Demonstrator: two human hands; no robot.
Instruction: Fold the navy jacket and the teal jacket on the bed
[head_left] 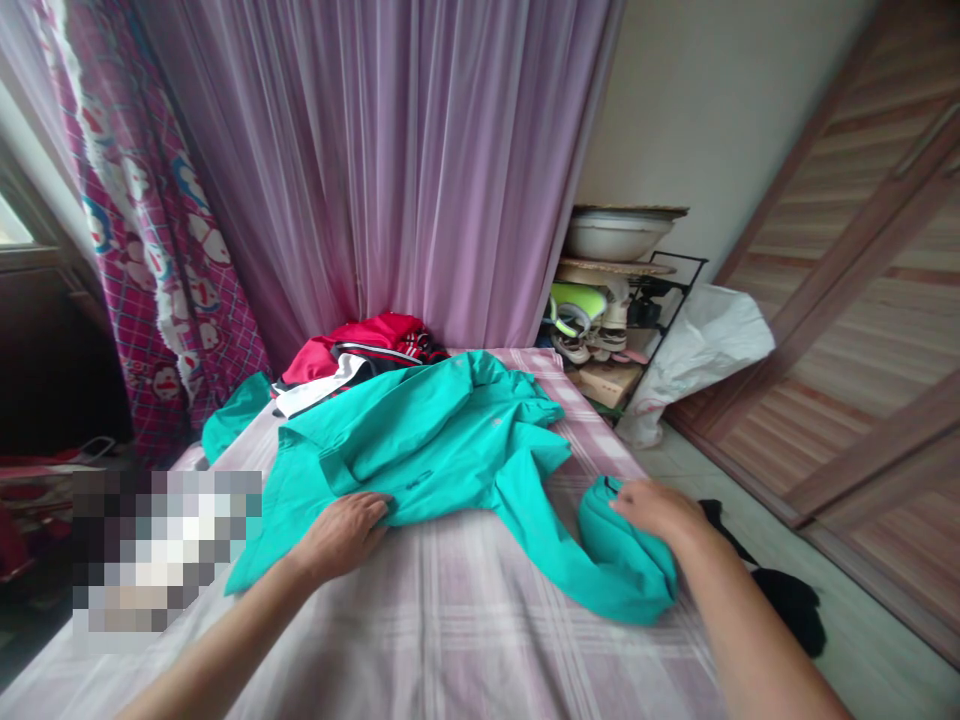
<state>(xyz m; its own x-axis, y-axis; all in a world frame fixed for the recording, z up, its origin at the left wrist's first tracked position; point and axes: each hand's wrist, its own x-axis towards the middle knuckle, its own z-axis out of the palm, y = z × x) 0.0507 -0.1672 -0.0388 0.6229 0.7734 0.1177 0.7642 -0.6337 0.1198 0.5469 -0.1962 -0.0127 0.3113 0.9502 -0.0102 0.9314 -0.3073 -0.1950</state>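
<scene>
A green jacket [442, 450] lies spread over a pink-and-white plaid sheet [420, 620], with one sleeve stretched to the right and bent back on itself. My left hand [346, 532] rests on the jacket's near edge, left of its middle, fingers together and curled; whether cloth is pinched under them is hidden. At the right, my right hand [649, 508] is closed on the end of that sleeve, with a dark bit of trim at the fingertips. The other sleeve reaches off the far left side of the sheet.
Red, black and white clothes [360, 350] are heaped behind the jacket, against a purple curtain [420, 180]. A rack with a basin [619, 235] and shoes stands back right, beside a white bag [705, 340]. Dark items lie on the floor at right.
</scene>
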